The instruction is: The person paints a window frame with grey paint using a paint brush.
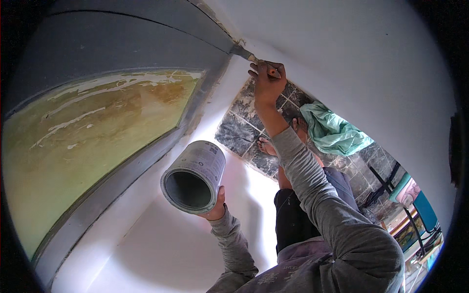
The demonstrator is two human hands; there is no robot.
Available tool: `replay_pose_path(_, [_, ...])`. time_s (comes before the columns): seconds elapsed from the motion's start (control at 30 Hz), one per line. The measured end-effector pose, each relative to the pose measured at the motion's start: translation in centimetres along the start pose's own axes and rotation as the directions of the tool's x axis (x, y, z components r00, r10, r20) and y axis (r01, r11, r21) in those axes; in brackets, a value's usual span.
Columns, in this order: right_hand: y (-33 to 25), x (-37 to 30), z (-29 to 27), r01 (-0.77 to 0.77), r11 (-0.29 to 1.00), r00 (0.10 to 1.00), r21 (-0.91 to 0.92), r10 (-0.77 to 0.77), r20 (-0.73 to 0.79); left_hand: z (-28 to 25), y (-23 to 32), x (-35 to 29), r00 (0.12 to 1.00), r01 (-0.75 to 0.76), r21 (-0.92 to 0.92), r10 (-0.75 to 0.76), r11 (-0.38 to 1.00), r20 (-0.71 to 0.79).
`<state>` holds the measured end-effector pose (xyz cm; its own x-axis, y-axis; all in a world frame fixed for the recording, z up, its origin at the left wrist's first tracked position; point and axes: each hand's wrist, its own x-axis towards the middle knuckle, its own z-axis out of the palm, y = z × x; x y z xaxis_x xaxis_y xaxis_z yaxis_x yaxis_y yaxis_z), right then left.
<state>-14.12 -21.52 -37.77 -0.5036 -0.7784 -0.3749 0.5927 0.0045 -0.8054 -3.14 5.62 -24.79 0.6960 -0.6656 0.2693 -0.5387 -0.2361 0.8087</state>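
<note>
My right hand (pixel 269 84) is closed around the handle of a paintbrush (pixel 243 52). The brush's grey-coated bristles touch the corner of a grey-painted frame (pixel 215 78), where it meets the white wall. Lower down, my left hand (pixel 215 207) grips a paint can (pixel 207 158) from its side and underneath. The can is tilted, with its open mouth facing me and grey paint coating the inside; how much paint it holds I cannot tell. My fingers behind the can are mostly hidden.
Left of the can is a yellowish glass pane (pixel 112 112) with whitish streaks, set in the grey frame. A white wall (pixel 342 53) rises on the right. Below lie dark floor tiles (pixel 237 134), a crumpled green cloth (pixel 332 132) beside my bare feet, and a teal-and-pink chair (pixel 408 193).
</note>
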Motion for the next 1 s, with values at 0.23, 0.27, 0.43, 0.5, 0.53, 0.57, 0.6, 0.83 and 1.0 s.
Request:
replay_pose_path(0.23, [-6.3, -3.9, 4.3, 0.062, 0.995, 0.98, 0.08, -0.075, 0.184, -0.2, -0.5, 0.2, 0.999, -0.038, 0.065, 0.037, 0.997, 0.018])
replay_pose_path(0.27, [-8.5, -4.4, 5.0, 0.063, 0.995, 0.98, 0.075, -0.076, 0.182, -0.2, -0.6, 0.0, 0.999, -0.032, 0.054, 0.031, 0.998, 0.02])
replay_pose_path(0.43, [-12.0, -4.7, 5.5, 0.057, 0.94, 0.935, 0.337, -0.169, 0.313, -0.3, -1.0, 0.3, 0.995, -0.082, 0.082, 0.077, 0.993, 0.058])
replay_pose_path(0.5, [-8.6, -2.9, 3.9, 0.05, 0.968, 0.957, 0.245, -0.116, 0.264, 0.0, -1.0, 0.4, 0.997, -0.072, 0.043, 0.07, 0.996, 0.039])
replay_pose_path(0.53, [-6.3, -2.1, 2.9, 0.03, 0.988, 0.977, 0.153, -0.062, 0.206, -0.1, -0.9, 0.4, 0.996, -0.077, 0.069, 0.073, 0.995, 0.052])
replay_pose_path(0.57, [-4.2, -1.3, 1.3, 0.042, 0.987, 0.976, 0.152, -0.073, 0.207, 0.1, -1.0, 0.3, 0.995, -0.077, 0.085, 0.071, 0.993, 0.068])
replay_pose_path(0.6, [-2.3, -0.4, -0.3, 0.059, 0.994, 0.985, 0.093, -0.073, 0.154, 0.6, -0.8, 0.2, 0.995, -0.08, 0.072, 0.075, 0.994, 0.068])
replay_pose_path(0.83, [-10.4, -5.0, 6.3, 0.107, 0.983, 0.959, 0.146, -0.141, 0.248, -0.7, -1.3, 0.0, 0.996, -0.068, 0.082, 0.063, 0.994, 0.064])
replay_pose_path(1.0, [-15.0, -7.0, 7.4, 0.081, 0.935, 0.901, 0.345, -0.217, 0.376, -0.5, -0.9, 0.1, 0.999, -0.012, 0.019, 0.011, 1.0, 0.048])
